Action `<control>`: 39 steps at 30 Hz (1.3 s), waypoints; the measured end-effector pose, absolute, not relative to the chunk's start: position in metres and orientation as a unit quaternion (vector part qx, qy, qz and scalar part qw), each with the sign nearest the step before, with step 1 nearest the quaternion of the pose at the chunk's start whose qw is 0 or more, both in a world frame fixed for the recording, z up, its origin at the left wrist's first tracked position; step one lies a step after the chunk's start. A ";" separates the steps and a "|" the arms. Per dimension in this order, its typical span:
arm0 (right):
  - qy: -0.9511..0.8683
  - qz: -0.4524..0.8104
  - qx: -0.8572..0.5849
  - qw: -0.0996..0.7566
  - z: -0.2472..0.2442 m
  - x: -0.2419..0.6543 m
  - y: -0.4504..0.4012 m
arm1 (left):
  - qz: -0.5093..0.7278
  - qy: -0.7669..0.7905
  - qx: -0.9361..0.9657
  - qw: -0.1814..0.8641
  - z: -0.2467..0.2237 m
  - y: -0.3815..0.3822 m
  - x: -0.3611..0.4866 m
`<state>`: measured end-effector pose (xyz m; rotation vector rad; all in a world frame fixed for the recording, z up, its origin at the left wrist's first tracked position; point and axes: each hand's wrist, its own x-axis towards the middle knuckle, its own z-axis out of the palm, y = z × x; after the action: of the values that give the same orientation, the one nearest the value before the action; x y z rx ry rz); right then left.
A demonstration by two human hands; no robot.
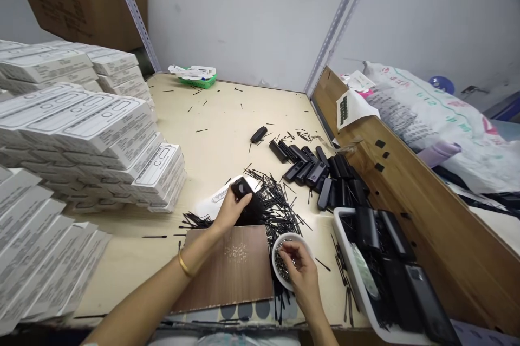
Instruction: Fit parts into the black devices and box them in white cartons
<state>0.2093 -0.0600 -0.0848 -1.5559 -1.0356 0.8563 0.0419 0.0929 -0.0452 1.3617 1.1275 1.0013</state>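
My left hand (231,209) is closed around a small black plastic case (241,188), held just past the far edge of a brown wooden board (227,275). A cluster of tiny pale bits (236,252) lies on that board. Over a white round bowl (280,276) of small shiny metal pieces, my right hand (301,275) dips its fingertips in a pinch; whatever is between them is hidden. Beyond the board spreads a heap of thin black sticks with wider ends (280,205), partly covering a white printed sheet (213,204).
Stacks of white boxes (101,118) fill the left side. More black cases (317,170) lie in a pile at right, beside a white tray (339,232) holding others. A green basket (205,83) sits at the back. A wooden side panel (406,173) borders the table's right.
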 end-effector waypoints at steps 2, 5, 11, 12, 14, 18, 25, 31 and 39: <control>-0.432 0.372 -0.635 0.521 -0.081 0.196 -0.058 | 0.446 0.442 0.391 0.673 -0.044 0.058 0.028; -0.452 0.366 -0.624 0.522 -0.071 0.173 -0.055 | 0.449 0.418 0.197 0.764 -0.042 0.023 0.012; -0.440 0.354 -0.620 0.545 -0.058 0.138 -0.058 | 0.491 0.423 0.074 0.758 -0.038 0.003 -0.005; -0.438 0.350 -0.622 0.547 -0.057 0.135 -0.059 | 0.493 0.423 0.066 0.757 -0.037 0.002 -0.006; -0.445 0.340 -0.617 0.552 -0.057 0.130 -0.060 | 0.495 0.423 0.053 0.757 -0.036 0.000 -0.008; -0.467 0.336 -0.591 0.566 -0.054 0.127 -0.059 | 0.501 0.412 0.037 0.760 -0.035 -0.002 -0.008; -0.391 0.412 -0.560 0.603 -0.051 0.128 -0.054 | 0.539 0.372 0.094 0.750 -0.032 -0.002 0.008; -0.468 0.461 -0.552 0.514 -0.060 0.125 -0.067 | 0.440 0.470 0.323 0.694 -0.029 -0.008 0.007; -0.363 0.417 -0.599 0.579 -0.055 0.178 -0.052 | 0.231 0.470 0.716 0.462 -0.031 -0.008 -0.023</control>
<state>0.1776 -0.0515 -0.0554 -1.4012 -0.8490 0.9742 -0.0230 -0.0084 -0.0314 1.7602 1.1548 0.5681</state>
